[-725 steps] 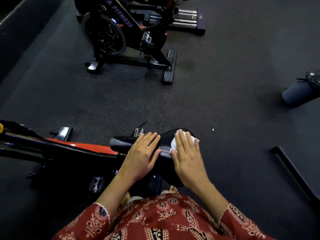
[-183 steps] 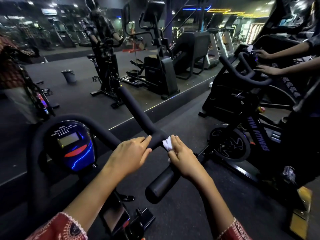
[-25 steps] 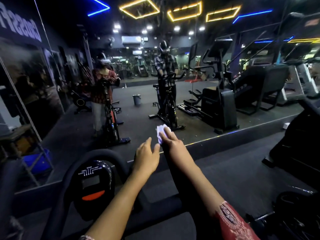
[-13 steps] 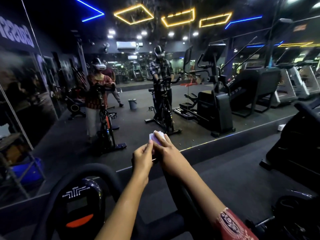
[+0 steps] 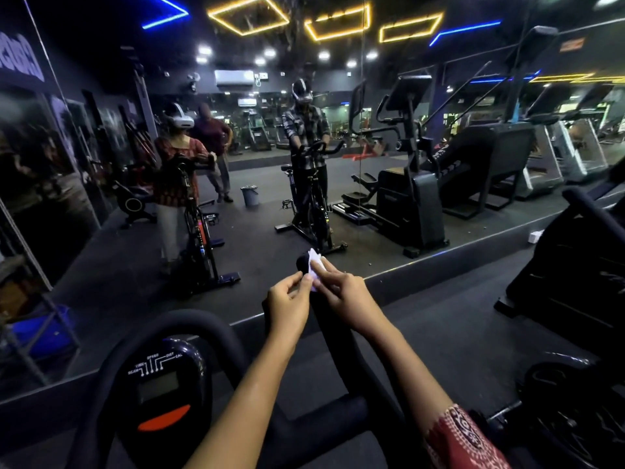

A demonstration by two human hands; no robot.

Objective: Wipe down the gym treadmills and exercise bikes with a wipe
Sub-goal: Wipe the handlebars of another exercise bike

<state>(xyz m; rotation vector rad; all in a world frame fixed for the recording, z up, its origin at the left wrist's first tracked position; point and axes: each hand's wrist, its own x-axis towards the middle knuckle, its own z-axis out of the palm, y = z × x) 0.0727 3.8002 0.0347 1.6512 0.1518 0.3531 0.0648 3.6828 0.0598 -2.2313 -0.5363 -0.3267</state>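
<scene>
- A mirror wall (image 5: 111, 252) fills the far side above a low dark ledge (image 5: 439, 265).
- Dark speckled floor (image 5: 456, 333) lies near and to the right.
- The reflected black ceiling carries yellow rectangular light strips (image 5: 248, 15), blue light strips (image 5: 165, 15) and round spotlights (image 5: 204, 50).
- A white air conditioner (image 5: 234, 77) hangs high in the reflection, and a bucket (image 5: 249, 196) stands on the reflected floor.

Crumpled white wipe (image 5: 315, 265) at handlebar (image 5: 341, 336) tip

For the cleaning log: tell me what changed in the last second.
The left hand moved right and took hold of the wipe. The right hand, which had pressed it flat, now pinches it too. The wipe stays at the tip of the handlebar, with the right hand still on it.
</scene>
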